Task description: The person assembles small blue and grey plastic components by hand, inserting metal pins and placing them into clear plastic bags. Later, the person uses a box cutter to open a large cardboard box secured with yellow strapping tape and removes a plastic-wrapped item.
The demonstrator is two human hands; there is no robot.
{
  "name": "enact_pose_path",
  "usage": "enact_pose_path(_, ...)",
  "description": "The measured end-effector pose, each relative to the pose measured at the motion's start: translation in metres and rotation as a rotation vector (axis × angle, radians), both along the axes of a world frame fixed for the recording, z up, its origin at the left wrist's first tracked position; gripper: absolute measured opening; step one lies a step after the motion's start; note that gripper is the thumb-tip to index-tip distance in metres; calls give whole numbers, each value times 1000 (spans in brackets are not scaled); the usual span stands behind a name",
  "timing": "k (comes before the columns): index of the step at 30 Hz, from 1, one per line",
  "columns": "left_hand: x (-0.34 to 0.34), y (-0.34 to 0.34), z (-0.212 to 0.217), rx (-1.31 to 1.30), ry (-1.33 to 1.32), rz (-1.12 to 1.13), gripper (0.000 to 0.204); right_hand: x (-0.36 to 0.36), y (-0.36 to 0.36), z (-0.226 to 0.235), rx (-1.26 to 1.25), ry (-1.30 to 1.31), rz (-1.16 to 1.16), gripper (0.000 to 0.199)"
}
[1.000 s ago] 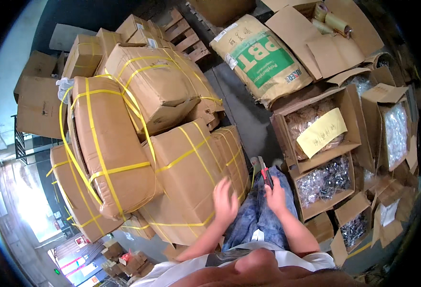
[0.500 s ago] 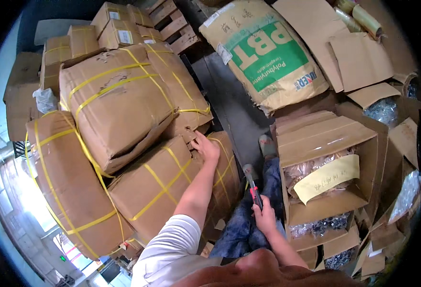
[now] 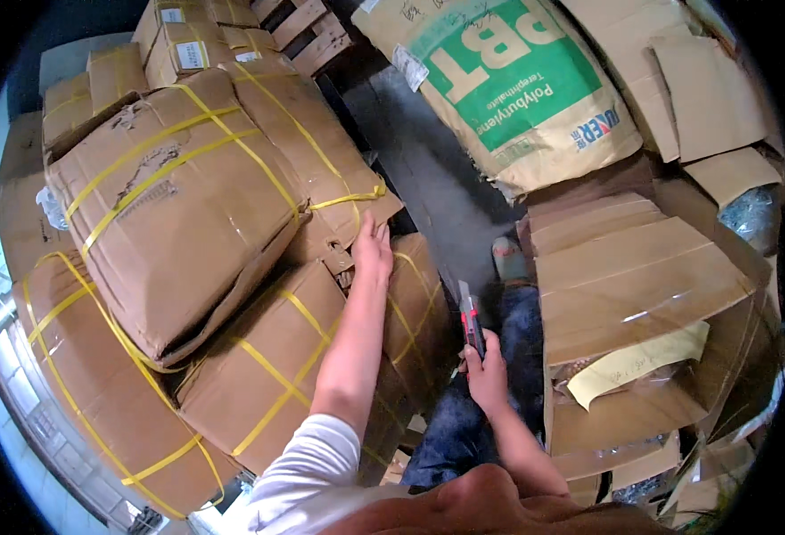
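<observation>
Boxes, strapped in yellow bands, are piled at my left: a big carton tilts across the top, and a lower carton lies under it. I can't see inside any of these; they're all sealed. My left hand lies flat, fingers spread, on a torn corner where a yellow strap crosses a smaller box just past the big one. So I judge this as the steadying step, hand bracing the cardboard ahead of a cut. Over to my right hand: its grip is pressed around a red utility knife, blade end pointing up and away from me, held above my jeans and apart from the boxes. Next move, I reckon, needs the blade brought across to the strap with my left fingers kept out of its line. Further right, a large sack leans on the floor, and an open carton shows a yellowish sheet and clear bags whose contents I can't make out.
</observation>
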State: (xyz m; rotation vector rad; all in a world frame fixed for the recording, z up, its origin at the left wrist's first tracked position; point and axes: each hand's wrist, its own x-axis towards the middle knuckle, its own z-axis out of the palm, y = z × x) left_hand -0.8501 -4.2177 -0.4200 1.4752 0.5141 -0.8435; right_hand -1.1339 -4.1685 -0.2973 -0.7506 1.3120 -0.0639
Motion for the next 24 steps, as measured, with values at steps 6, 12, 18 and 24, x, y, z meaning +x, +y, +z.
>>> enact_pose_path(6,-6,-25,35,-277,248,255,38,10,27,-22,117,-30,-42,32)
enact_pose_path(12,28,-220,100,-923,-201,-481,40,0,40,-34,59,41,42,36)
enact_pose_path(18,-12,-153,77,-42,-576,-1678,21,-3,49,-46,98,61,-120,42)
enact_pose_path(24,31,-47,57,1273,-1827,-2531,50,4,62,-65,-130,131,-35,42)
